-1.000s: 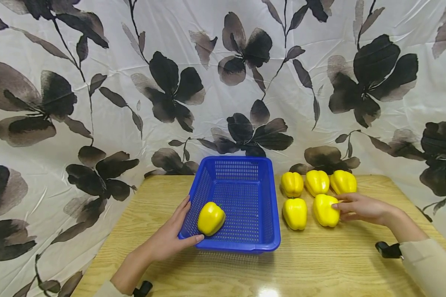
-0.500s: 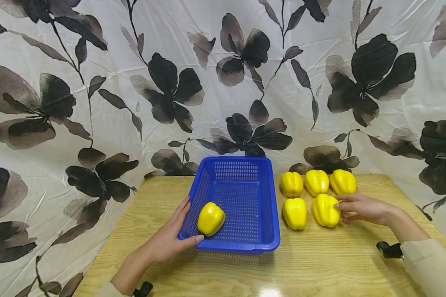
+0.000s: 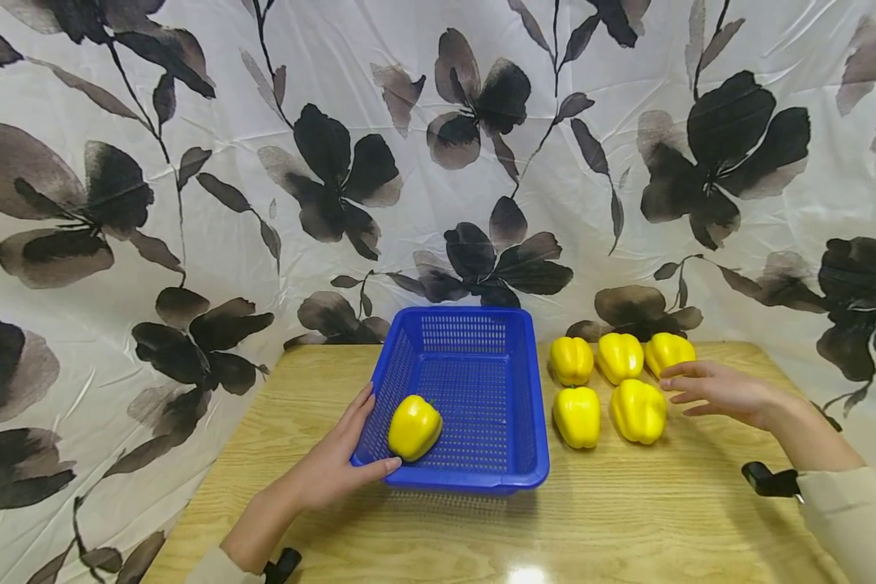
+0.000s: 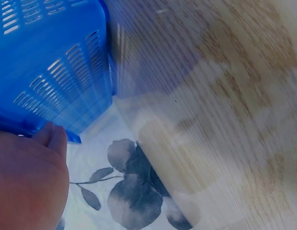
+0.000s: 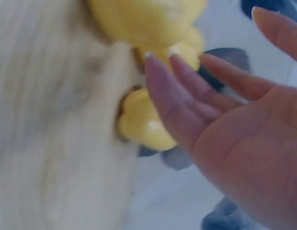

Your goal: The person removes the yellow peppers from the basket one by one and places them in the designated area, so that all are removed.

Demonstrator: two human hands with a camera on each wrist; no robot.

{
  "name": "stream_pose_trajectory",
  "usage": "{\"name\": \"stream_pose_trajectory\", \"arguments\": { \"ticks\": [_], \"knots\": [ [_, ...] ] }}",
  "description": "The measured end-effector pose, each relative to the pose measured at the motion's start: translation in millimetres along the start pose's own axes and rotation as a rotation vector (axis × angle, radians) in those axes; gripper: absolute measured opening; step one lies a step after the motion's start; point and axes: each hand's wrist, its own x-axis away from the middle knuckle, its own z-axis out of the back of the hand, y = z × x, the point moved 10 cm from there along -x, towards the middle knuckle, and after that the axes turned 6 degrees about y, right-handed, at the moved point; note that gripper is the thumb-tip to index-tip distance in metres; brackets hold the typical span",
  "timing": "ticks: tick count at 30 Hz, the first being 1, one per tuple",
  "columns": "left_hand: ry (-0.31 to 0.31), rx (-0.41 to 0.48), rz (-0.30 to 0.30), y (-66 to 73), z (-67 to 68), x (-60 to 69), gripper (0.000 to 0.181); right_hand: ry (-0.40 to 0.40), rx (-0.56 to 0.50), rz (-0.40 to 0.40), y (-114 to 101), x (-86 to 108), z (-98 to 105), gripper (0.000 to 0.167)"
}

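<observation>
A blue plastic basket [image 3: 467, 483] stands on the table, tilted slightly toward me. My left hand [image 3: 328, 466] holds its near left corner, thumb on the front rim and fingers along the left side; in the left wrist view the fingers meet the rim [image 4: 74, 138]. One yellow bell pepper [image 3: 414, 428] lies inside, near that corner. To the right, my right hand [image 3: 726, 393] is held with fingers extended and nothing in them. It is just beside the front right bell pepper [image 3: 638, 412], apart from it in the right wrist view, where a pepper [image 5: 146, 120] shows behind the fingers.
Several more yellow bell peppers stand right of the basket: one in the front row [image 3: 577, 417] and a back row of three, including the far right pepper [image 3: 669, 353]. A floral cloth [image 3: 474, 195] hangs behind the wooden table [image 3: 599, 519].
My right hand has let go of the front right bell pepper and moved slightly up and away to the right. The left hand and basket stay put.
</observation>
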Motion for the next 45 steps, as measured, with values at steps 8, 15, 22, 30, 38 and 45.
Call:
{"name": "stream_pose_trajectory", "arguments": {
  "ticks": [8, 15, 22, 30, 38, 45],
  "knots": [
    [-0.009, -0.001, 0.004, -0.8, -0.4, 0.9, 0.109, 0.047, 0.078, 0.039, -37, 2.0, 2, 0.064],
    [-0.006, 0.004, -0.006, -0.6, -0.5, 0.1, 0.112, 0.027, 0.101, 0.115, -75, 1.6, -15, 0.062],
    [-0.004, 0.002, -0.001, -0.8, -0.2, -0.4, 0.111, 0.017, 0.146, 0.153, -101, -3.3, -36, 0.059],
    [0.011, -0.013, -0.013, 0.5, 0.1, 0.3, 0.110, -0.008, 0.161, 0.210, -128, -11.2, -70, 0.054],
    [0.015, -0.004, -0.020, 0.2, -0.6, 1.6, 0.111, -0.042, 0.194, 0.269, -163, -19.2, -107, 0.052],
    [0.008, -0.007, -0.005, -0.9, -0.3, -0.3, 0.111, -0.099, 0.191, 0.280, -191, -42.2, -140, 0.051]
  ]
}}
